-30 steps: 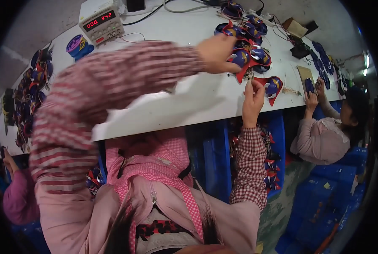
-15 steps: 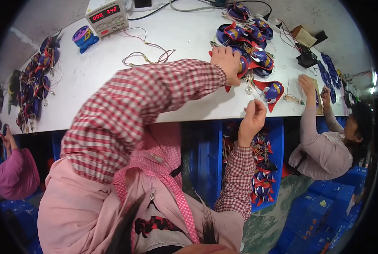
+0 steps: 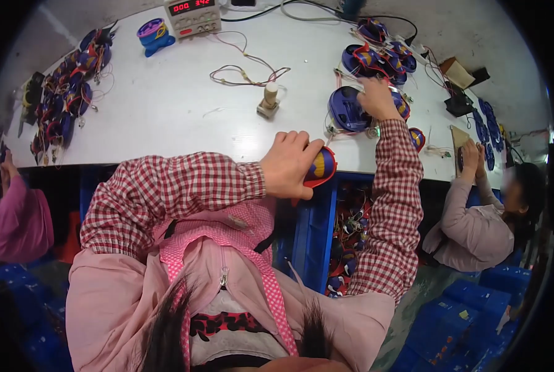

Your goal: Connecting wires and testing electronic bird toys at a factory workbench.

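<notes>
My left hand (image 3: 287, 162) is closed around a red, purple and yellow plastic shell (image 3: 324, 166) at the table's front edge. To its upper right, an open purple round housing (image 3: 346, 111) lies on the table with its hollow side up, thin wires at its lower edge. My right hand (image 3: 379, 101) reaches over the housing's right side, fingers bent downward; what they pinch is hidden. Beyond it lies a pile of similar purple and red units (image 3: 382, 59) with loose wires. Another colourful shell (image 3: 417, 139) sits right of my right sleeve.
A small pale-capped bottle-like object (image 3: 269, 100) stands mid-table near a looped wire (image 3: 240, 75). A power supply (image 3: 193, 17) and a blue-purple tape holder (image 3: 155, 37) stand behind. More units (image 3: 72, 93) lie left. A blue bin (image 3: 314, 232) is below the edge. A co-worker (image 3: 475, 229) sits right.
My left hand has come from the pile back toward the front edge, now with a shell in it. My right hand has moved forward to the purple housing. The bottle-like object has come into sight.
</notes>
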`<action>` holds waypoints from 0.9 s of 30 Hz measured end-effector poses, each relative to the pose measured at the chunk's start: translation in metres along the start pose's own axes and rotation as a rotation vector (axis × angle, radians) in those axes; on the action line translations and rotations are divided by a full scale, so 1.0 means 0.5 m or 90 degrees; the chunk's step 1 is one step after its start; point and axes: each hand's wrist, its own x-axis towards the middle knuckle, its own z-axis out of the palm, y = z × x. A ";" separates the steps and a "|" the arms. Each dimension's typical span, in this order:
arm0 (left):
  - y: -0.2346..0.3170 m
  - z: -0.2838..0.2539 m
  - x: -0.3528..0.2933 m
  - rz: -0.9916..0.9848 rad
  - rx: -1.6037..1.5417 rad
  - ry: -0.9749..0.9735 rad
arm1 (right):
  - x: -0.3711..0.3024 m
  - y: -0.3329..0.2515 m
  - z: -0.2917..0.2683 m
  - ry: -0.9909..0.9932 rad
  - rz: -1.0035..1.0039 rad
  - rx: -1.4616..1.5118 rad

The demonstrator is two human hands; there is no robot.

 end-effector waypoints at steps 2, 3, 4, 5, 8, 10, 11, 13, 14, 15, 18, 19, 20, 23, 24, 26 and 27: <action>-0.012 -0.007 -0.028 -0.034 -0.007 0.031 | 0.006 -0.009 0.003 -0.158 0.041 0.167; -0.019 -0.012 -0.043 -0.037 -0.010 0.032 | 0.006 -0.012 0.004 -0.238 0.064 0.249; -0.025 -0.017 -0.058 -0.050 -0.017 0.033 | 0.005 -0.013 0.003 -0.241 0.063 0.248; -0.030 -0.021 -0.071 -0.062 -0.026 0.034 | 0.000 -0.014 -0.001 -0.281 0.095 0.344; -0.045 -0.033 -0.102 -0.076 -0.046 0.038 | -0.015 -0.015 -0.030 -0.364 0.163 0.535; -0.055 -0.041 -0.122 -0.084 -0.058 0.044 | -0.015 -0.013 -0.072 -0.219 0.167 0.610; -0.062 -0.044 -0.127 -0.094 -0.060 0.047 | -0.015 -0.015 -0.102 -0.161 0.216 0.687; -0.084 -0.047 -0.118 -0.095 -0.043 0.134 | -0.029 -0.004 -0.147 -0.002 0.328 0.748; -0.088 -0.050 -0.120 -0.096 -0.033 0.179 | -0.031 0.011 -0.156 0.093 0.380 0.734; -0.083 -0.052 -0.118 -0.075 -0.048 0.173 | -0.063 0.049 -0.177 0.104 0.398 0.715; -0.070 -0.078 -0.133 -0.024 -0.065 0.186 | -0.089 0.124 -0.189 0.265 0.397 1.082; -0.067 -0.091 -0.142 -0.030 -0.064 0.192 | -0.092 0.133 -0.197 0.277 0.400 1.099; -0.063 -0.107 -0.156 0.000 -0.062 0.189 | -0.104 0.139 -0.210 0.293 0.408 1.112; -0.048 -0.172 -0.199 0.062 -0.061 0.180 | -0.128 0.163 -0.243 0.283 0.404 1.126; -0.040 -0.202 -0.210 0.066 -0.056 0.144 | -0.135 0.171 -0.252 0.259 0.393 1.131; -0.026 -0.272 -0.237 0.064 -0.050 0.110 | -0.133 0.153 -0.275 0.229 0.379 1.138; -0.020 -0.308 -0.250 0.077 -0.054 0.099 | -0.129 0.130 -0.295 0.214 0.357 1.172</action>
